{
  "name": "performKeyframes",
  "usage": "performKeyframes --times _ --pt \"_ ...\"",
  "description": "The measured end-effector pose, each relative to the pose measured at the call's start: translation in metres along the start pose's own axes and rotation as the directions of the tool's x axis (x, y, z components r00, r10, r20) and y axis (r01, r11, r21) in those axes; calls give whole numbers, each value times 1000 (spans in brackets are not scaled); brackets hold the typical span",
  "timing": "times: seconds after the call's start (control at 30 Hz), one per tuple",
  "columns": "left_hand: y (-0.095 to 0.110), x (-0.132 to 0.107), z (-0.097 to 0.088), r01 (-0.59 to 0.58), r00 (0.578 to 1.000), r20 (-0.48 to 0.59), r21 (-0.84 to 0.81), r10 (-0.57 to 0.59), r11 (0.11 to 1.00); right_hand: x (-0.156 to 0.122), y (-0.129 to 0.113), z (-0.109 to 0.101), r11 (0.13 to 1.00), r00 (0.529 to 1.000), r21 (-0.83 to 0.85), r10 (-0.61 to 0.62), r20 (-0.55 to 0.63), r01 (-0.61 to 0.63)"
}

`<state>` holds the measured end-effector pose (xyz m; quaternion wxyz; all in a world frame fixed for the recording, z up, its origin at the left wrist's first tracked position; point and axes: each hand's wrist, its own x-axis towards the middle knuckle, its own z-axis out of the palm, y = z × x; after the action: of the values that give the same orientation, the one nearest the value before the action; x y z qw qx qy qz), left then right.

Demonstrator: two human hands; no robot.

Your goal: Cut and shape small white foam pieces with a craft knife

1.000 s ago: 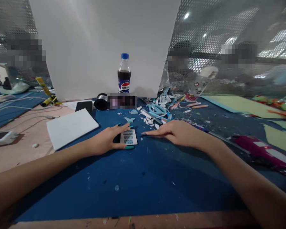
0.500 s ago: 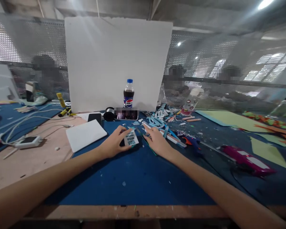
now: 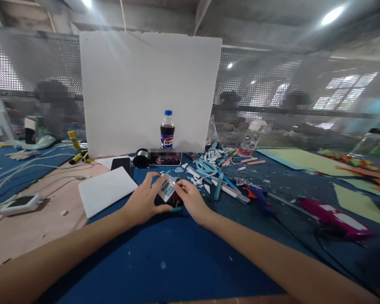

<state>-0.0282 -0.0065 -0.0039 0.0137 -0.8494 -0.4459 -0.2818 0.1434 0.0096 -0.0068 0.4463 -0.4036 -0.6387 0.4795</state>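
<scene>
A small white model piece (image 3: 166, 191) with rows of blue-grey window-like patches is held between the thumb and fingers of my left hand (image 3: 143, 197), just above the blue mat (image 3: 177, 261). My right hand (image 3: 193, 200) is closed in a pinch, its fingertips at the piece's upper right edge. Whatever those fingertips hold is too small to make out. Under the piece, near my left thumb, a teal bit (image 3: 176, 209) shows. Shadow and fingers hide the underside.
Light blue scissors (image 3: 205, 167), pens and white scraps lie right of my hands, then a blue glue gun (image 3: 259, 197) and a magenta tool (image 3: 337, 219). Behind stand a cola bottle (image 3: 167, 131), phone (image 3: 166, 158) and wire spool (image 3: 141, 158). White board (image 3: 107, 192) lies left. Another person's hand (image 3: 372, 177) is far right.
My right hand has moved in from the scraps, its stretched fingers now pinched at the piece's edge. The piece has tilted in my left hand. The whole view has shifted slightly.
</scene>
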Motion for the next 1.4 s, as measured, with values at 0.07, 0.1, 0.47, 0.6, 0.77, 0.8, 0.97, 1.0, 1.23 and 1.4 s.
performKeyframes --times 0.07,0.1,0.47,0.6,0.77,0.8,0.97,1.0,1.23,1.4 --pt "0 0 0 -31 1000 3 -20 31 999 1 1 -6 999 999 32 19 31 -20" --pt "-1 -1 0 -24 1000 2 -36 25 999 1 1 -9 999 998 33 19 54 -21" --pt "-4 -2 -3 -177 984 21 84 176 981 1 1 -16 992 984 -117 -26 178 47" --pt "-3 -2 -4 -153 986 81 65 147 986 0 -2 -14 977 985 -195 -58 161 89" --pt "-2 -2 -6 -171 984 63 74 167 982 -2 -3 -12 970 983 -217 -70 170 106" --pt "-2 -2 -6 -181 983 46 79 178 980 -3 -4 -12 971 982 -213 -73 173 109" --pt "-1 -5 -7 -238 967 -57 148 249 960 -4 -4 -14 957 964 -238 -104 245 164" --pt "-1 -5 -8 -245 964 -67 159 258 957 -3 -3 -14 954 961 -243 -113 252 176" --pt "-2 -7 -8 -214 972 -54 199 229 956 -3 -5 -14 952 975 -280 -66 211 125" --pt "-2 -7 -7 -201 975 -50 205 216 958 -5 -7 -13 929 985 -348 -77 155 128"
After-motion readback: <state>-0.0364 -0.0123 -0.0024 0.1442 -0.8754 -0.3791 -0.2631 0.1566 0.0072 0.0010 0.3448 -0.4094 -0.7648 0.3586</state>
